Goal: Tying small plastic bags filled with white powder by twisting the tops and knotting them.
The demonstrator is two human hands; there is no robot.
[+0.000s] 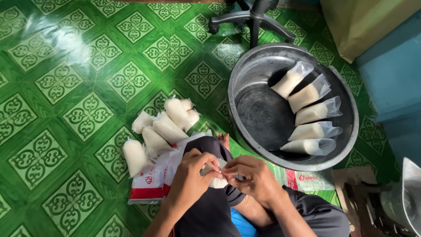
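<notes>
The grip of both hands, left hand point(189, 173) and right hand point(253, 177), is pinching a small clear bag point(216, 181) filled with white grains, resting over the person's knee point(209, 147).

A single head-worn camera looks steeply down from close above the person's lap, facing the green tiled floor point(66, 87) ahead.

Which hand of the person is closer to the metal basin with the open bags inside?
The right hand. It is just below the near rim of the metal basin. The left hand is farther to the left, beyond the small bag that both hands hold.
</notes>
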